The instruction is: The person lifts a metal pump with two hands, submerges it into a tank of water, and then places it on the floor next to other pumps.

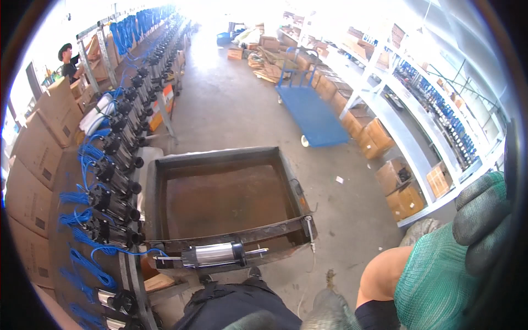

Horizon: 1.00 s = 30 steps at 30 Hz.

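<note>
At the right edge my right hand [454,258], in a green knit glove with dark grey fingers, is raised close to the view. Its fingers curl beside a dark shape at the rim that I cannot make out. Low in the middle, the grey-green glove of my left hand [330,314] shows only in part; its fingers are mostly cut off. In front of me a silver cylindrical pump [214,255] with black ends lies across the near rim of a metal tank [220,153]. A blue cable [126,250] runs left from it. Brown water [228,201] stands in the tank. Neither hand touches the pump.
Along the left runs a long row of similar pumps [116,201] with coiled blue cables, beside stacked cartons [33,190]. A blue flatbed trolley [313,115] stands beyond the tank. White shelving [410,129] and cartons line the right. A person [69,66] in a hat is far left.
</note>
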Available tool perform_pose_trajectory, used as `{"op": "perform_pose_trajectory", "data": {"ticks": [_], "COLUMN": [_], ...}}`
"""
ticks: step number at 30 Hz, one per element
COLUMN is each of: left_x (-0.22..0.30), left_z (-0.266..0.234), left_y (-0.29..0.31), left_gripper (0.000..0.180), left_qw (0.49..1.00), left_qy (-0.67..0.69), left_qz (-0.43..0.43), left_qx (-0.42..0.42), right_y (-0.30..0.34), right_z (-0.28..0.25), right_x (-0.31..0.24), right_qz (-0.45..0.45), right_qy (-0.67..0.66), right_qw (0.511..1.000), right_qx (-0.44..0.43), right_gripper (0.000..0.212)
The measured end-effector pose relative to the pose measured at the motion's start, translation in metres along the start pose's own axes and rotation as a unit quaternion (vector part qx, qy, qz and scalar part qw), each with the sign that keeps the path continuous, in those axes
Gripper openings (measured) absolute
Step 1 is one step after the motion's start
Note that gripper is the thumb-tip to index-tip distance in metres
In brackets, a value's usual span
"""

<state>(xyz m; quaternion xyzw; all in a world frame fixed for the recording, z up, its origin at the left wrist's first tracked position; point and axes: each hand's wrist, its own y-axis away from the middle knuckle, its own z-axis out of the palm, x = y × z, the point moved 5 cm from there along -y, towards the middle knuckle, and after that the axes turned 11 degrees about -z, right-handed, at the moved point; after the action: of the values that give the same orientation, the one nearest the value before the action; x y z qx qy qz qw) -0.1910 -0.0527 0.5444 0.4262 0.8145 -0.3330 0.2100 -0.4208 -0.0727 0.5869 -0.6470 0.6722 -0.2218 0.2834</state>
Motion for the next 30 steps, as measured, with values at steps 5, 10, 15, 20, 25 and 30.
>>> {"op": "perform_pose_trajectory", "data": {"ticks": [5,10,15,20,25,30], "left_x": [-0.003,-0.009,-0.01,-0.006,-0.006,0.003], "left_z": [-0.002,0.003,0.002,-0.002,-0.009,-0.003], "left_y": [-0.001,0.006,0.001,0.001,0.014,0.033], "left_gripper": [0.015,0.015,0.015,0.015,0.015,0.015], "left_qw": [0.998,0.997,0.996,0.993,0.991,0.993], "left_qy": [0.01,-0.001,-0.015,-0.02,-0.021,-0.015], "left_qz": [0.031,0.048,0.059,0.071,0.064,0.039], "left_qx": [0.057,0.065,0.062,0.094,0.116,0.106], "right_y": [-0.007,-0.014,-0.009,-0.009,-0.007,-0.001], "right_z": [0.002,0.015,0.015,0.015,0.016,0.028], "right_x": [-0.023,-0.015,-0.01,-0.017,-0.029,-0.029], "right_qz": [0.031,0.037,0.032,0.045,0.064,0.073], "right_qy": [0.048,0.036,0.026,0.033,0.037,0.026], "right_qw": [0.998,0.999,0.999,0.998,0.997,0.997], "right_qx": [-0.007,-0.004,0.007,-0.009,-0.006,-0.013], "right_gripper": [0.024,0.023,0.022,0.021,0.02,0.019]}}
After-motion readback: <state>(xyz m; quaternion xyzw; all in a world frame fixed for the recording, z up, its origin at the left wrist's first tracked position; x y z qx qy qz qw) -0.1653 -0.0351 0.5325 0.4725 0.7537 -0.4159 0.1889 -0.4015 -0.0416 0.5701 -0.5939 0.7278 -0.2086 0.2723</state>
